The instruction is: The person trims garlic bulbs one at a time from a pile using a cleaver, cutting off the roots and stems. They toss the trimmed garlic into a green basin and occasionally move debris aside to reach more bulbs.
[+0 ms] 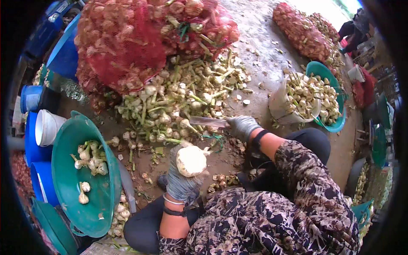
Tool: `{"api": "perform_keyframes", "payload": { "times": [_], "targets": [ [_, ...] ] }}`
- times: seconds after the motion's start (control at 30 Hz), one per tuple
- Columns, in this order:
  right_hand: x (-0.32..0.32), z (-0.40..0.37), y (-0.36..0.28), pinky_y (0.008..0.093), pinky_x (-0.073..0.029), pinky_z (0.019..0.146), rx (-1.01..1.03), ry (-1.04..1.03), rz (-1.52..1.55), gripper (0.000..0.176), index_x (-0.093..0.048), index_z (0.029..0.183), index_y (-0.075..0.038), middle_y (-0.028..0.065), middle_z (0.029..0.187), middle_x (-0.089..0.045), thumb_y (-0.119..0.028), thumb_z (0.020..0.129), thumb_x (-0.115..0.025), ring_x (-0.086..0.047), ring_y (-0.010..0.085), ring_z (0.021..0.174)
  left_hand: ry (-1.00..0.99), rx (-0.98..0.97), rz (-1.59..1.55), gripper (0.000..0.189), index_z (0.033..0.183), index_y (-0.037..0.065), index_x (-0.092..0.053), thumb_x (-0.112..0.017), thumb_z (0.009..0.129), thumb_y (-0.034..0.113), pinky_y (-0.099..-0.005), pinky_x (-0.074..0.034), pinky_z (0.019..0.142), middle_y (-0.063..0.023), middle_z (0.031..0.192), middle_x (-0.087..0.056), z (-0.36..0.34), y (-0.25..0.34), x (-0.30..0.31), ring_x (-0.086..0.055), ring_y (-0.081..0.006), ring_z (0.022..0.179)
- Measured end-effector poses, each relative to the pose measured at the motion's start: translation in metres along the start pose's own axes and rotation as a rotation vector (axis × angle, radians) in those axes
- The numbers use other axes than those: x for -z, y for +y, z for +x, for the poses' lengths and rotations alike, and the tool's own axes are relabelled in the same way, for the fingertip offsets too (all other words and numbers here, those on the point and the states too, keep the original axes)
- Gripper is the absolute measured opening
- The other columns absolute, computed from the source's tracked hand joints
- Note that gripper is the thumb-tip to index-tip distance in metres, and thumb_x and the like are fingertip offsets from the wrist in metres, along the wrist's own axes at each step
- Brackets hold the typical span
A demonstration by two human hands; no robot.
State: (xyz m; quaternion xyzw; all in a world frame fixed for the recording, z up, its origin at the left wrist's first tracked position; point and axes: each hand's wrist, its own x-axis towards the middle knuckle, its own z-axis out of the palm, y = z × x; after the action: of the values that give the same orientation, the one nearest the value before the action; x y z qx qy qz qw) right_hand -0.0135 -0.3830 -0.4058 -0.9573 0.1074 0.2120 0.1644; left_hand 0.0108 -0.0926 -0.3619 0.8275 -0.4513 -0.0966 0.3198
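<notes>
A large pale garlic bulb (191, 161) sits in my gloved left hand (180, 182), whose fingers are closed around it and partly hidden beneath it. My right hand (243, 127), also in a grey glove, grips a knife (208, 121). The blade points left, over the edge of a heap of garlic with stalks (178, 100). Knife and held bulb are apart. To the left of my left hand stands a green basin (104, 212) with several trimmed bulbs (91, 157) inside.
Full red mesh sacks (123, 42) rise behind the heap. At right stand a white bucket (278, 100) of stalk cuttings and a teal basin (316, 68) of garlic. Blue containers (44, 182) and a white bucket (47, 127) line the left. Another person (357, 25) is at far right.
</notes>
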Motion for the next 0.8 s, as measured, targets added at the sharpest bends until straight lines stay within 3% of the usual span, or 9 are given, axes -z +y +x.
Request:
{"api": "perform_keyframes", "payload": {
  "times": [0.13,0.2,0.27,0.4,0.5,0.63,0.73,0.77,0.8],
  "targets": [
    [-0.004,-0.007,-0.032,0.0438,-0.05,0.069,0.05,0.193,0.352,0.046,-0.062,0.104,-0.009,0.0156,0.08,-0.068,-0.052,0.089,-0.057,-0.066,0.0336,0.075,0.369,0.178,-0.356,0.068,0.128,0.011,-0.048,-0.074,0.077,0.049,-0.0367,-0.048,0.097,-0.0097,0.127,-0.054,0.011,0.0,-0.001,-0.057,-0.0248,0.109],
    [0.015,-0.022,-0.055,0.0365,-0.047,0.057,0.086,-0.116,0.822,0.056,-0.063,0.098,-0.008,0.0093,0.074,-0.067,-0.063,0.086,-0.057,-0.06,0.0212,0.059,0.541,0.201,-0.739,0.08,0.126,0.009,-0.046,-0.078,0.071,0.057,-0.0388,-0.046,0.096,-0.0115,0.124,-0.051,0.021,0.001,-0.005,-0.056,-0.0269,0.107],
    [-0.007,-0.029,-0.075,0.0291,-0.04,0.047,0.102,-0.235,1.391,0.061,-0.064,0.092,-0.009,0.0015,0.066,-0.061,-0.07,0.083,-0.056,-0.049,0.0108,0.052,0.422,0.027,-0.249,0.097,0.137,0.009,-0.033,-0.087,0.065,0.046,-0.0379,-0.045,0.099,-0.0113,0.131,-0.045,0.022,-0.018,-0.014,-0.048,-0.0243,0.119],
    [-0.002,-0.031,-0.082,0.0275,-0.044,0.051,0.206,-0.192,1.094,0.06,-0.061,0.106,-0.008,0.0,0.066,-0.055,-0.06,0.078,-0.071,-0.05,0.0117,0.056,0.438,0.05,-0.006,0.089,0.138,0.007,-0.036,-0.078,0.073,0.051,-0.0426,-0.038,0.106,-0.0134,0.134,-0.044,0.018,-0.003,-0.018,-0.043,-0.0278,0.126],
    [-0.026,-0.023,-0.082,0.0333,-0.052,0.068,0.464,0.294,1.11,0.063,-0.059,0.114,-0.009,0.0071,0.082,-0.063,-0.056,0.075,-0.075,-0.062,0.0201,0.071,0.642,0.369,-1.167,0.068,0.142,0.006,-0.035,-0.058,0.092,0.046,-0.0391,-0.038,0.107,-0.0103,0.138,-0.042,0.012,-0.007,-0.023,-0.043,-0.0271,0.128],
    [-0.001,-0.044,-0.08,0.0402,-0.052,0.08,0.491,0.082,0.591,0.069,-0.056,0.12,-0.01,0.016,0.103,-0.065,-0.051,0.07,-0.079,-0.064,0.0352,0.092,0.308,0.528,-1.708,0.041,0.131,0.007,-0.047,-0.053,0.098,0.029,-0.0328,-0.046,0.098,-0.0075,0.123,-0.057,-0.003,-0.064,-0.085,-0.056,-0.0211,0.113],
    [0.015,-0.053,-0.071,0.0403,-0.052,0.078,0.595,0.144,0.405,0.069,-0.056,0.12,-0.01,0.0156,0.1,-0.066,-0.049,0.068,-0.08,-0.064,0.0363,0.088,0.157,0.319,-0.936,0.035,0.131,0.007,-0.049,-0.05,0.099,0.02,-0.0312,-0.044,0.099,-0.0093,0.124,-0.057,-0.01,-0.109,-0.109,-0.058,-0.0214,0.11],
    [0.024,-0.057,-0.072,0.0419,-0.052,0.073,0.596,0.18,0.385,0.057,-0.06,0.112,-0.011,0.0155,0.091,-0.066,-0.047,0.071,-0.078,-0.064,0.0374,0.082,0.052,0.24,-0.204,0.035,0.128,0.006,-0.053,-0.054,0.096,0.021,-0.0314,-0.047,0.095,-0.0117,0.119,-0.059,0.003,-0.055,-0.051,-0.058,-0.0201,0.107],
    [0.03,-0.058,-0.072,0.0419,-0.052,0.073,0.596,0.182,0.385,0.057,-0.06,0.112,-0.011,0.0155,0.091,-0.066,-0.047,0.071,-0.078,-0.064,0.0374,0.082,0.053,0.238,-0.203,0.035,0.128,0.006,-0.053,-0.054,0.096,0.021,-0.0314,-0.047,0.095,-0.0117,0.119,-0.059,0.003,-0.038,-0.033,-0.058,-0.0201,0.107]
  ]
}}
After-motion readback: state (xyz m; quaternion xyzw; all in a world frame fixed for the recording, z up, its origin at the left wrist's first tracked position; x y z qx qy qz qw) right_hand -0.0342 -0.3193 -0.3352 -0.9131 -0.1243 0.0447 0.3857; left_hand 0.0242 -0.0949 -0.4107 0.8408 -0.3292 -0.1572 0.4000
